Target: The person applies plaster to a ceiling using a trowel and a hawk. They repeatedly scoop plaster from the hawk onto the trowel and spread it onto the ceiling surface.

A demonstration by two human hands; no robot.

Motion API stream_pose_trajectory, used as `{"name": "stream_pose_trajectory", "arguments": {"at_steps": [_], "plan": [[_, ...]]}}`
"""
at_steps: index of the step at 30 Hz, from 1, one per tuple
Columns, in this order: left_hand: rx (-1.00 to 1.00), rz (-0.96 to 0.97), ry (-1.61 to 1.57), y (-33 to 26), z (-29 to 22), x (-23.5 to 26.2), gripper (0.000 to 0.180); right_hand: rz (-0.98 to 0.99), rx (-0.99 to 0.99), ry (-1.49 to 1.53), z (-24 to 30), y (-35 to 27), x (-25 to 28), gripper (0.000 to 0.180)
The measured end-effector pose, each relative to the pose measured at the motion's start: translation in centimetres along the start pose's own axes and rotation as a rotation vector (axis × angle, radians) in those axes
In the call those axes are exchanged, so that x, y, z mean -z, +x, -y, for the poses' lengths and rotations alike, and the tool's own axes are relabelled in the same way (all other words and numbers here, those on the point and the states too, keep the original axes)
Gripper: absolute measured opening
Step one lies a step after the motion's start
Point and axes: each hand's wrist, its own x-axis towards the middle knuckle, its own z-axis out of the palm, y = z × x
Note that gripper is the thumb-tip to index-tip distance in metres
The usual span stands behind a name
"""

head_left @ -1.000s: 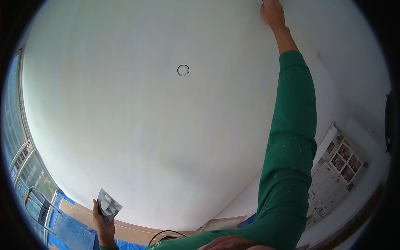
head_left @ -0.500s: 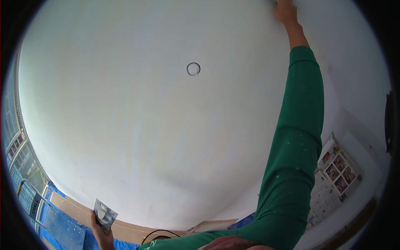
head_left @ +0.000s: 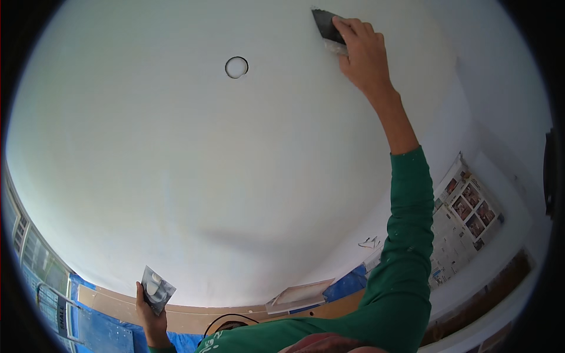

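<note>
A broad pale plastered surface [head_left: 235, 153] fills most of the view, with a round outlined cut-out [head_left: 236, 67] in its upper middle. My right hand [head_left: 368, 56] reaches up at the end of a green sleeve. Its fingers are closed on a filling knife [head_left: 329, 26], whose dark blade lies close to or against the pale surface, right of the cut-out. Whitish filler clings to the knife's edges. Low on the left, my left hand [head_left: 152, 320] grips a grey metal plate-like blade [head_left: 159, 289] with a smear of filler on its face. Its handle is hidden.
Windows [head_left: 41, 259] line the left rim. Below them are a metal-framed blue board [head_left: 103, 332] and blue sheeting [head_left: 188, 340]. Brown boarding [head_left: 200, 313] runs along the bottom. Printed sheets with pictures [head_left: 471, 206] hang at the right, near a dark object [head_left: 549, 173] on the rim.
My right hand has swept left and downward in view, bringing the filling knife into sight. The cut-out appears farther up and left as the view shifts. My left hand still holds its blade.
</note>
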Motion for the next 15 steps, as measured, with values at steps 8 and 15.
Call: {"name": "stream_pose_trajectory", "arguments": {"at_steps": [8, 15], "plan": [[0.070, 0.040, 0.027, 0.3, -0.6, 0.3, 0.041, 0.153, 0.011, 0.133, 11.4, -6.5, 0.8, 0.063], [0.078, 0.006, 0.014, 0.1, -0.4, 0.2, 0.040, 0.307, 0.141, 0.236, 16.3, -14.0, -0.6, 0.060]]}}
